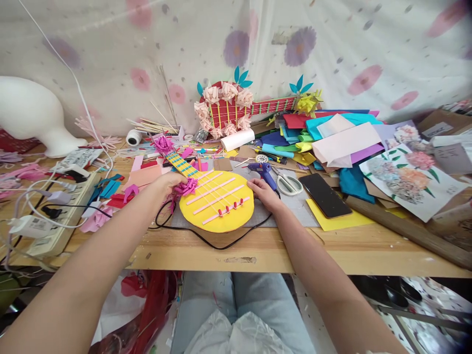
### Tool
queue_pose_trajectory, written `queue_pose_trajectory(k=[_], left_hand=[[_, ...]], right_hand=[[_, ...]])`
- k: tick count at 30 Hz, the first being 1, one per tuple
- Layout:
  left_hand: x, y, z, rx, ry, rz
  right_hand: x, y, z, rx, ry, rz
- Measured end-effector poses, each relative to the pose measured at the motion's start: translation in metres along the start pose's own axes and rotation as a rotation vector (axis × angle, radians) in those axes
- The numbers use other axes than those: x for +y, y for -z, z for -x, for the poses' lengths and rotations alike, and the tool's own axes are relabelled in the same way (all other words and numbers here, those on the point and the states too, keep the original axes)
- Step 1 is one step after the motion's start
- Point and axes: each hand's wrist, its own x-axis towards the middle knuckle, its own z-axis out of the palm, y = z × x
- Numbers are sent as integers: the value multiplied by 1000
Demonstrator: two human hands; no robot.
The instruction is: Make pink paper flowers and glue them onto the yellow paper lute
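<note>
A yellow paper guitar (221,216) lies tilted on the worktable, with pink strips, pale strings and small red pegs on its body. Its neck (181,164) has blue and yellow stripes and ends in a magenta paper flower (163,144). My left hand (172,185) grips the guitar's left edge by a second magenta paper flower (188,187); its fingertips are partly hidden there. My right hand (263,192) holds the right edge of the body, fingers bent against it. Just beyond that hand lie a blue glue gun (262,170) and white-handled scissors (289,185).
A black phone (325,195) rests on yellow paper at the right, near a wooden stick (405,228). Coloured paper sheets (344,140) pile up behind. A red flowered guitar (273,105) leans at the back. Leftward are a power strip (68,216) and cables. A black cord (221,247) loops in front.
</note>
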Motion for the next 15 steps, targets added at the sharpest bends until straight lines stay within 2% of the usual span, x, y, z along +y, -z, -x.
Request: queue_pose_trajectory(k=[5, 15], left_hand=[[4, 2, 7, 22, 45, -69], [0, -2, 9, 46, -20, -150]], right_hand=[[0, 0, 0, -5, 3, -17], [-2, -1, 1, -6, -6, -52]])
